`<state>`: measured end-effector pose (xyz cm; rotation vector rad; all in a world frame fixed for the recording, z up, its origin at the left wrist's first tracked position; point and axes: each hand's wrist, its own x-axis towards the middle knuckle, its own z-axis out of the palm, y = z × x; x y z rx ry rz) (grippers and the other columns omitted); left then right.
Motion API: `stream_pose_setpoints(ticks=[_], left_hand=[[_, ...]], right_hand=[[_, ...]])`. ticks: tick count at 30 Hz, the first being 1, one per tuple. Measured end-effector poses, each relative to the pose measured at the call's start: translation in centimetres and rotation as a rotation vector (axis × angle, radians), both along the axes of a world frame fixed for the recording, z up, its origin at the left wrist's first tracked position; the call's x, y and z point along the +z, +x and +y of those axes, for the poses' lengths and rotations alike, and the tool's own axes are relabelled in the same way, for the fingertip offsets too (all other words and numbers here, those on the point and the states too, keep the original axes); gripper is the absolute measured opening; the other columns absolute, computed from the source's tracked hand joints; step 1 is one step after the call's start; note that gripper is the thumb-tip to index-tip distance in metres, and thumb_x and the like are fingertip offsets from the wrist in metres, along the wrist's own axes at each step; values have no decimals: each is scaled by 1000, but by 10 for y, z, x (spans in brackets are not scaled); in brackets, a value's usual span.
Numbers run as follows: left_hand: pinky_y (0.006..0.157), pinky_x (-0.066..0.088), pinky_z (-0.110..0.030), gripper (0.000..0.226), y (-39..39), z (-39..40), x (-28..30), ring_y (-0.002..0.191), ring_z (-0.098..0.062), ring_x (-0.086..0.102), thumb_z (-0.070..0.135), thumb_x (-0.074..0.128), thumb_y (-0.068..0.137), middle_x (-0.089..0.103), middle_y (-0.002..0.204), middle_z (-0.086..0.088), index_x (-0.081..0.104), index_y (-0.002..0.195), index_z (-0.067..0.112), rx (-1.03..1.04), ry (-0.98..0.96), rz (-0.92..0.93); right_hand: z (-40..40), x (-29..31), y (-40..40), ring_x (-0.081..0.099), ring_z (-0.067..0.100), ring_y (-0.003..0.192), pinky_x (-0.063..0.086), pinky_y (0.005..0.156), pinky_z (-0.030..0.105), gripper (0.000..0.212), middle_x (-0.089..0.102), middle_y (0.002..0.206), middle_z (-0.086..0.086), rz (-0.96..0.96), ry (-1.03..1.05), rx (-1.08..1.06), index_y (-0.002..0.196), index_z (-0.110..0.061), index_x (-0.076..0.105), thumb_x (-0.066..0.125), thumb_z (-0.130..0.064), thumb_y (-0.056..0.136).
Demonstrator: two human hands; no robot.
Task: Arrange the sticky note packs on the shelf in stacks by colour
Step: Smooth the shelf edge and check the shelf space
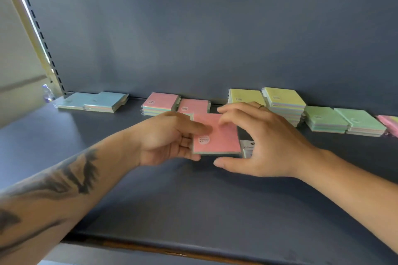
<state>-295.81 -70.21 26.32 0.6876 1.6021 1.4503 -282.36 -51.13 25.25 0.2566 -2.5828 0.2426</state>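
Observation:
My left hand (pixel 170 137) holds a pink sticky note pack (pixel 219 135) above the middle of the dark blue shelf (pixel 193 200), thumb on top and fingers beneath. My right hand (pixel 265 140) hovers over the pack's right side, fingers spread and lightly curved, fingertips at its top edge, thumb just below it. Behind the held pack sit a pink stack (pixel 160 103) and a lower pink pack (pixel 193 106). Blue packs (pixel 94 101) lie at the back left. Yellow stacks (pixel 284 98) stand at the back right, with green packs (pixel 344 121) further right.
A grey shelf back panel (pixel 215 38) rises behind the packs. A slotted upright (pixel 41 38) runs along the left side. More pink packs (pixel 389 123) lie at the far right edge. A plastic bottle (pixel 47 92) stands beyond the shelf's left end.

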Motion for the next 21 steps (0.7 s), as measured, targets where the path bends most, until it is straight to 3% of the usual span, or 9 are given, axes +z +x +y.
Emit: stream_pose_setpoints(ticks=[3,6,9,11,13,21], left_hand=[[74,58,-37,17,-9,-5,4,81,-25,64,21,74,91,71,92,-14,76,102,8,39,3,122],[85,50,-39,56,-28,-23,3,87,-15,63,71,66,78,71,95,-10,77,101,21,107,-98,615],[104,46,-34,83,-44,-48,-4,117,-2,59,97,40,67,65,124,20,63,127,44,101,-370,1066],[113,38,-40,93,-50,-60,-15,135,-9,47,102,25,68,48,145,23,47,141,49,46,-606,1288],[115,35,-45,95,-53,-65,-27,140,-13,42,103,21,69,41,152,21,40,145,51,49,-687,1325],[116,29,-50,92,-54,-67,-42,148,-8,28,101,23,72,38,155,22,36,147,49,96,-676,1282]], right_hand=[[-5,11,-15,60,13,105,54,82,42,56,59,116,-22,-54,-81,23,117,-40,55,72,-68,71],[-4,18,-34,59,12,104,53,85,42,56,58,115,-22,-114,-111,-5,119,-44,53,75,-64,72],[-4,22,-58,56,13,105,51,90,42,57,54,118,-23,-210,-57,-105,120,-46,52,80,-61,74],[-6,25,-76,53,15,107,50,89,40,56,51,120,-21,-252,0,-162,122,-46,49,78,-61,77],[-8,27,-94,52,17,109,49,88,39,55,50,123,-16,-294,31,-201,125,-44,47,74,-61,80],[-8,15,-140,55,26,116,47,89,41,48,57,132,-6,-443,223,-348,129,-35,42,59,-60,92]])
